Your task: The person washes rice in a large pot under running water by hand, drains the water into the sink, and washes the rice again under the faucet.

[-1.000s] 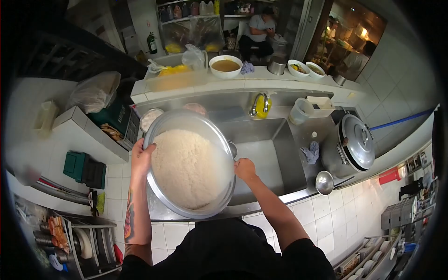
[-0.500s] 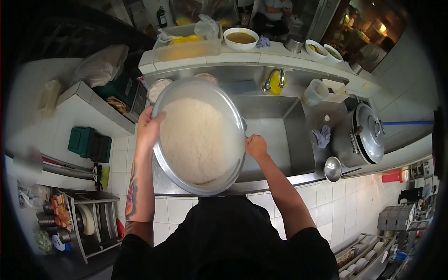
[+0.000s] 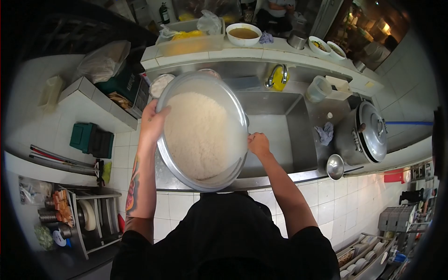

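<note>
Kitchen, white-tiled flr; stainless-steel sink counter. Item: wide, round, silvery metal bowl, w/ off-white grains in it, held over counter's front edge, L end. L hand gripping L rim, R hand closed on R rim, prob. to balance a broad load. Vs. 1 s ago: same hold; camera view tipped lower.

Since a second ago the view has tipped downward, shifting the scene toward 1 o'clock in the frame. The basin has gone with it, as have the left hand and right hand, and now looks a taller oval. The seated person toward 1 o'clock is cut off at the top; more black shirt shows at 6 o'clock.
</note>
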The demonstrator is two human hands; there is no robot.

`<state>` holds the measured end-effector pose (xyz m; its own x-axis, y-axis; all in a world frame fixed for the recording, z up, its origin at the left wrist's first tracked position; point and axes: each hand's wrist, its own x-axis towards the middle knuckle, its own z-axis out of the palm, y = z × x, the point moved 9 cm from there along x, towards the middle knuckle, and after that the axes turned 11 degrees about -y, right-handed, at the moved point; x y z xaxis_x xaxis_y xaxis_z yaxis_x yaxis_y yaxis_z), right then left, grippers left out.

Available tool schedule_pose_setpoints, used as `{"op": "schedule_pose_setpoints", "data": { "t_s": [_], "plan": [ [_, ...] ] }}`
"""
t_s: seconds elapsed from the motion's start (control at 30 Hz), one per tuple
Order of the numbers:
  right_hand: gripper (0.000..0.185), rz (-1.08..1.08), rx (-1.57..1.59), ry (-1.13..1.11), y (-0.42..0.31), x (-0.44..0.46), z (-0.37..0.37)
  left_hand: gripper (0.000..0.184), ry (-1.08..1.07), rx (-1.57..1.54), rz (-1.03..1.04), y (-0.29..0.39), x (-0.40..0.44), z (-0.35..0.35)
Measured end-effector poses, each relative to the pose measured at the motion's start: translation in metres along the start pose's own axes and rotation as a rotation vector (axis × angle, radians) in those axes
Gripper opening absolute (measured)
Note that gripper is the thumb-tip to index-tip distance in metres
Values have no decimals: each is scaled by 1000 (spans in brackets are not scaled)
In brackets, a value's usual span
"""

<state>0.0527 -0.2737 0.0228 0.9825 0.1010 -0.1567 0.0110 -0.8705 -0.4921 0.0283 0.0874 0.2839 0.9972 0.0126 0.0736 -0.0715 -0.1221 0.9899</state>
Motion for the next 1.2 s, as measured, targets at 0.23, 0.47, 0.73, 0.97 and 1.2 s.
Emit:
{"op": "schedule_pose_setpoints", "data": {
  "t_s": [0.23,0.47,0.73,0.97,1.2],
  "plan": [
    [13,7,25,10,7,0,6,11,15,15,-15,2,1,5],
    [12,17,49,14,3,-8,-2,19,-18,132,-8,-3,10,2],
    [11,-44,62,37,2,-8,2,11,14,40,-23,2,6,9],
    [13,-39,140,107,4,-14,7,17,16,93,-11,6,2,10],
    [16,32,263,87,14,-15,9,15,25,98,-17,4,4,11]
  ]
}}
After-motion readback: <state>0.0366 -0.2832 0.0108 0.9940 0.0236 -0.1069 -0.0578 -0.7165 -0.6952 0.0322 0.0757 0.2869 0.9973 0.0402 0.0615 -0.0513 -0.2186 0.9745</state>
